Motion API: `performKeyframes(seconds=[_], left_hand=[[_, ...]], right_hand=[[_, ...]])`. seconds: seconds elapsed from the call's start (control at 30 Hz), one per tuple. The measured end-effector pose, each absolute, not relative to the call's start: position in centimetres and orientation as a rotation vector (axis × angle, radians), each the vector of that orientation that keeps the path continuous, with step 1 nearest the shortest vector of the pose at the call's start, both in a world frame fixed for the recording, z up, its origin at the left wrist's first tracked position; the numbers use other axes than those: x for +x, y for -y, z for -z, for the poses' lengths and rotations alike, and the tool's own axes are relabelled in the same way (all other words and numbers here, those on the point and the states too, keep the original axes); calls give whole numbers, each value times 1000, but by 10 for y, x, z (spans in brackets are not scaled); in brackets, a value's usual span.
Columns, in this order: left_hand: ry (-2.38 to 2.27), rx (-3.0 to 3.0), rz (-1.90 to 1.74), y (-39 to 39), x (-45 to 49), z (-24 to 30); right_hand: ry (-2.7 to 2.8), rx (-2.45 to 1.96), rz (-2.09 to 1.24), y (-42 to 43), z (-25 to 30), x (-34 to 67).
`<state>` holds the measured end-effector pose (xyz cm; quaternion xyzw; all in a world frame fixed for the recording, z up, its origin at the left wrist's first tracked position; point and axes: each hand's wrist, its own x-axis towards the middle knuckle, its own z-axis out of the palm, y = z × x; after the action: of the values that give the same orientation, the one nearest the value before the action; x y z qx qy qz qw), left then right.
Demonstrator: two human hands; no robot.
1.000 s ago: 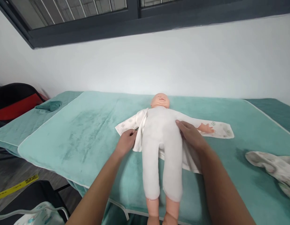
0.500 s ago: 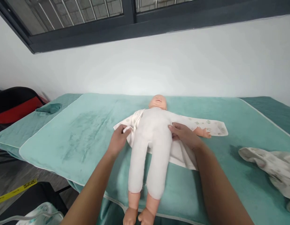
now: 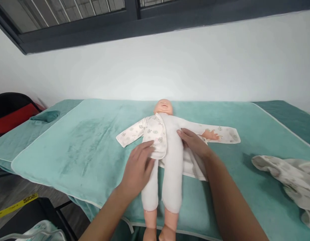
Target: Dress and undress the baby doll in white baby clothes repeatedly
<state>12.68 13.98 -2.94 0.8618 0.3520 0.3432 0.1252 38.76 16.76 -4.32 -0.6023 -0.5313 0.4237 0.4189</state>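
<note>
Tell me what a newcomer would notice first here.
Probably the doll, lying face up on the green cover mid-picture, one front of a patterned jacket over its white body. Next, the left hand at that jacket front and the right hand at the doll's other side. Then the crumpled cloth by the right edge.

The left hand [image 3: 138,167] and right hand [image 3: 195,143] are bare, with slim, slightly tapered fingers [image 3: 143,147]. I see uncovered wrists [image 3: 122,191] too, then a bare left forearm [image 3: 109,212] and right forearm [image 3: 228,195], both slender, smooth-looking and gradually thickening; what clothes the upper arms lies outside my view.
</note>
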Motion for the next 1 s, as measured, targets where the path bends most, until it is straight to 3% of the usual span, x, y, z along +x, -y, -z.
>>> performKeyframes(seconds=[0.23,0.53,0.7,1.0], left_hand=[[-1367,2025,-1051,-143,104,61],[-1263,2352,-1082,-115,94,57],[-1273,2181,-1254,-141,108,35],[-1111,2319,-793,-244,213,-17]], right_hand=[[1341,-1538,-1037,-169,45,387],[1334,-1539,-1036,-168,41,386],[1314,-1530,-1058,-169,44,387],[1290,-1420,-1139,-168,44,387]])
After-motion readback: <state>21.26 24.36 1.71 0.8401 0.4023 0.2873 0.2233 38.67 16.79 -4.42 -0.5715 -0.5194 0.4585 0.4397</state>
